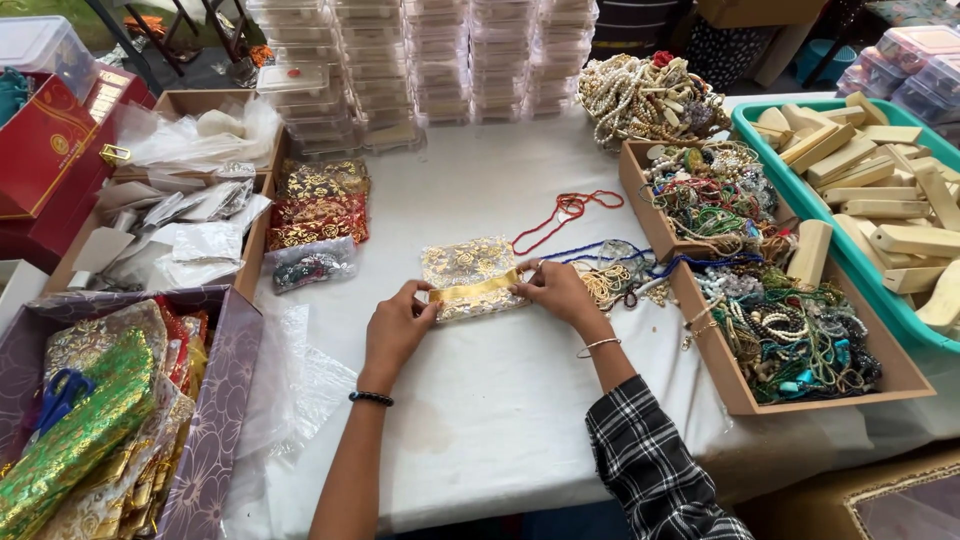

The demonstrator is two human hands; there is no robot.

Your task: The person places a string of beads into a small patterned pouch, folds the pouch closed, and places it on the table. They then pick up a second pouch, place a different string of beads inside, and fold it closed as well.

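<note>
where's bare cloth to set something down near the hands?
Widest bare patch of white tablecloth: in front of the left hand and right hand, running to the near edge. A second patch lies between the gold organza pouch and the stacked clear plastic boxes. Crowded: the right side, with wooden trays of bead necklaces.

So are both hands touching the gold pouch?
Touching. The head view shows the left hand and right hand pinching opposite ends of the gold pouch.
</note>
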